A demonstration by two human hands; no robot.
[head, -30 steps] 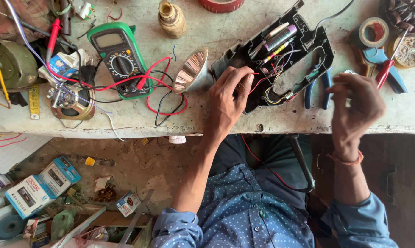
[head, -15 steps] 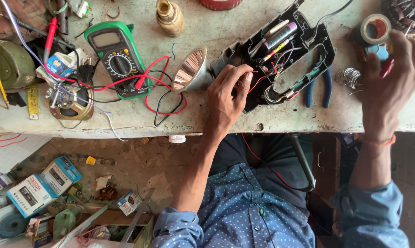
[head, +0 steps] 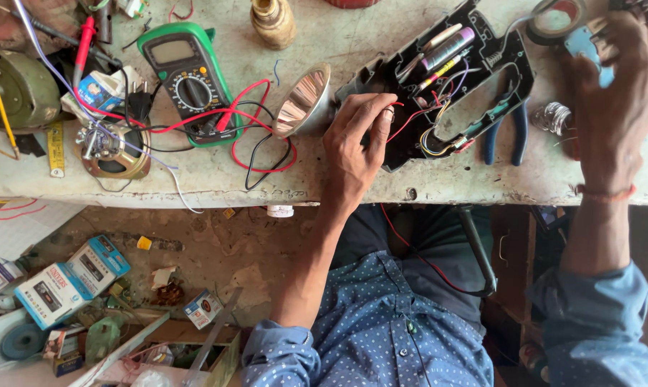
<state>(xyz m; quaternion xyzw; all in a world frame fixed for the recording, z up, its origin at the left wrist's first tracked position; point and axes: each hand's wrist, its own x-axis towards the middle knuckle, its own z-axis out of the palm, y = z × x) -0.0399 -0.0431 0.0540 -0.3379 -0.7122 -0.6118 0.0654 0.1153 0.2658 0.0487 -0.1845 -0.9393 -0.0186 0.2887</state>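
One green multimeter [head: 186,77] left on bench [head: 216,183], red and black leads [head: 256,136] looped beside it. One silver reflector cone [head: 306,100] at bench centre, touching one open black torch casing [head: 474,79] with wiring exposed. Left hand [head: 356,147] rests on casing's near end, grip pinched together on small part with red wire; part too small to tell. One pair blue-handled pliers [head: 503,132] just right of casing. Right hand [head: 610,93] at bench far right, over blue object [head: 582,39] beside one tape roll [head: 557,18]; grip state cannot tell.
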